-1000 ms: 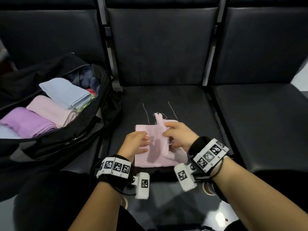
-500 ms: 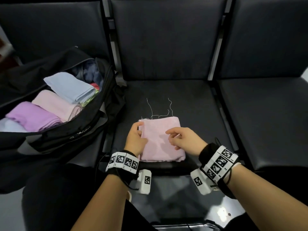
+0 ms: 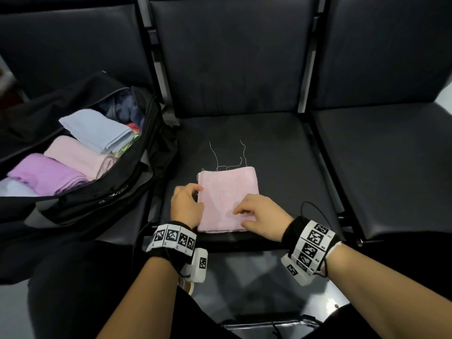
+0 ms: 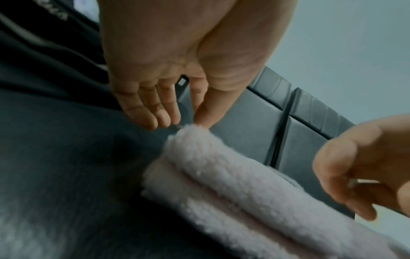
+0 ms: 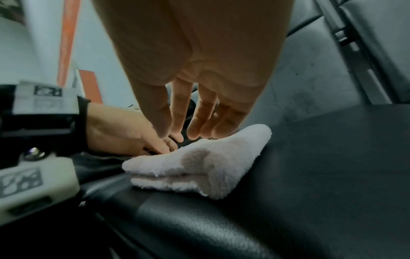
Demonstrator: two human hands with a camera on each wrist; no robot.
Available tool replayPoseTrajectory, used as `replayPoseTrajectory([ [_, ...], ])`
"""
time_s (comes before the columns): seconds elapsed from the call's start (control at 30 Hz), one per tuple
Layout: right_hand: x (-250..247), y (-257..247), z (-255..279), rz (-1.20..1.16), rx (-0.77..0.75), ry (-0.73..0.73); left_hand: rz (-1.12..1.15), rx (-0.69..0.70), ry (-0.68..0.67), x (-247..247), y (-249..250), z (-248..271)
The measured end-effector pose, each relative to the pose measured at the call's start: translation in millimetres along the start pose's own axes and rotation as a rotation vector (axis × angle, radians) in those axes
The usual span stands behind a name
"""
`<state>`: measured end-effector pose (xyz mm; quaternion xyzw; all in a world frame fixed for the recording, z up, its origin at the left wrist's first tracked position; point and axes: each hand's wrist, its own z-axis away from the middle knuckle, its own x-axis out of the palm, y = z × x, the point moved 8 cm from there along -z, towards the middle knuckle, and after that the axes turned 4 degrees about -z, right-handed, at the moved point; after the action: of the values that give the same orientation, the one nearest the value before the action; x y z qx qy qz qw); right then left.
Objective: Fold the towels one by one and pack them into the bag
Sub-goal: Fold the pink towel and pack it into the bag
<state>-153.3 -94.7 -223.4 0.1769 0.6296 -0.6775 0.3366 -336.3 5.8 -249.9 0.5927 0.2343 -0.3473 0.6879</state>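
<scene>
The open bag (image 3: 102, 192) at nine o'clock holds folded towels (image 3: 73, 155); both hands (image 3: 186, 206), fingers straight, touch the pink towel (image 3: 227, 192).

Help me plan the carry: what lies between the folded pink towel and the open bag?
Only the left hand at the pink towel and bare dark seat before the bag, per the head view.

The head view looks steeply down from above onto the middle seat (image 3: 244, 133), the pink towel (image 3: 227, 189) at frame centre and the bag (image 3: 102, 192) at left. The left wrist view sits low and close, facing along the left hand (image 4: 168, 57) toward the seat backs. The right wrist view, equally near, faces leftward. All three share the towel.
</scene>
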Motion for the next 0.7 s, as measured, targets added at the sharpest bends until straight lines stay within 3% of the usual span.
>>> replayPoseTrajectory([
  [0.1, 11.8, -9.7, 4.0, 0.429, -0.098, -0.028, -0.127, 0.165, -0.022, -2.3, 23.4, 11.2],
  [0.17, 25.9, -5.0, 7.9, 0.634, -0.067, -0.084, -0.222, 0.259, -0.164, 13.1, 36.7, 26.5],
  [0.27, 31.8, -1.9, 12.8, 0.68, -0.085, -0.036, -0.405, 0.282, -0.354, 37.2, 38.6, 48.8],
  [0.37, 24.0, -6.4, 10.6, 0.727, -0.129, 0.042, -0.495, 0.271, -0.36, 43.4, 37.1, 53.6],
  [0.43, 15.0, -1.9, 4.5, 0.622, -0.077, 0.044, -0.543, 0.275, -0.338, 44.1, 40.3, 52.3],
  [0.5, 3.2, 7.5, 2.4, 0.351, 0.044, 0.009, -0.595, 0.267, -0.318, 45.2, 41.6, 49.3],
  [0.6, -23.7, 12.8, 7.7, -0.022, 0.103, 0.162, -0.653, 0.272, -0.248, 43.8, 46.0, 45.1],
  [0.7, -27.1, 13.7, 10.0, -0.054, 0.11, 0.191, -0.651, 0.302, -0.176, 39.5, 51.4, 42.3],
])
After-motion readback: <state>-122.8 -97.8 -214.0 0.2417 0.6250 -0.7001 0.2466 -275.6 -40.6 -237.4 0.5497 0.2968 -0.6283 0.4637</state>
